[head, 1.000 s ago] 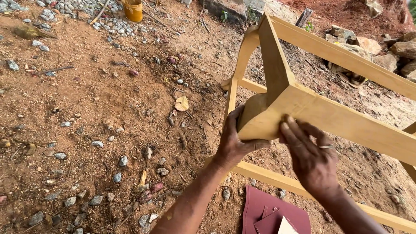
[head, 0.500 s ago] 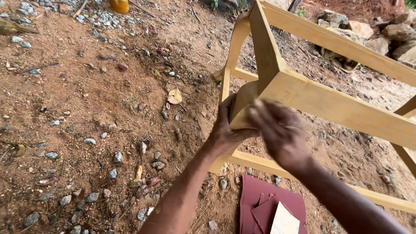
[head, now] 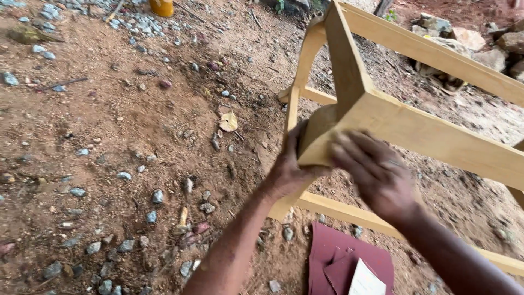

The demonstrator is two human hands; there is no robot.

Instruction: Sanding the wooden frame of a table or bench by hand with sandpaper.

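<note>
While the pale wooden frame (head: 415, 131) stands tipped on the reddish dirt ground (head: 120, 136), both hands work at its near corner.

Left hand (head: 290, 166) is clenched around the corner's outer edge, thumb up the side, gripping the wood. Right hand (head: 376, 175) lies flat on the corner's lower face, blurred; I cannot tell whether anything is under its palm. Just below the hands, dark red sandpaper sheets (head: 338, 262) lie on the soil beside a lower rail. Grey stones (head: 125, 240) are scattered to the left.

Bare reddish dirt ground (head: 136, 125) carries scattered grey stones (head: 125, 176), a dry leaf (head: 228, 121), dark red sandpaper sheets (head: 349, 257) and the wooden frame (head: 415, 136).
</note>
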